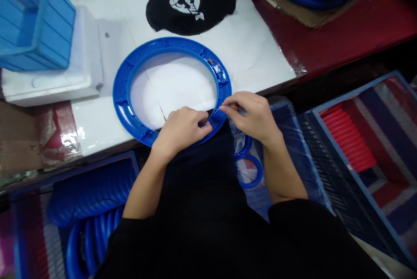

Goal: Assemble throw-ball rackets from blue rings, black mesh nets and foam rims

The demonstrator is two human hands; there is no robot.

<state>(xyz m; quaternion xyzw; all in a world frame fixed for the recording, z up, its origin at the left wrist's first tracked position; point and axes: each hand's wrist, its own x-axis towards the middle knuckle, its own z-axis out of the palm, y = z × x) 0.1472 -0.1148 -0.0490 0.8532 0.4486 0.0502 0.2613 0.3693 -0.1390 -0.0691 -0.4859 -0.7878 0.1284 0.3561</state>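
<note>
A blue plastic ring (pixel 121 114) lies on the white-covered table, its ribbed inner side facing up. Over its near edge, my left hand (pixel 182 131) is closed, with thumb and forefinger nearly together. A thin pointed metal piece (pixel 162 111) sticks out beyond its knuckles; the rest is hidden. At the ring's right edge my right hand (pixel 252 114) pinches thumb and fingertips together, by a thin pale sliver or wire too small to name. Small electronic parts with fine wires (pixel 215 68) sit in the ring's upper right section.
Black printed fabric (pixel 192 3) lies behind the ring. A blue bin (pixel 54 23) stands on white foam (pixel 87 70) at left. Blue coiled tubes (pixel 87 192) fill a lower-left crate. At right, a crate (pixel 355 96) holds red rings (pixel 348 138); smaller blue rings (pixel 259 172) lie below my right hand.
</note>
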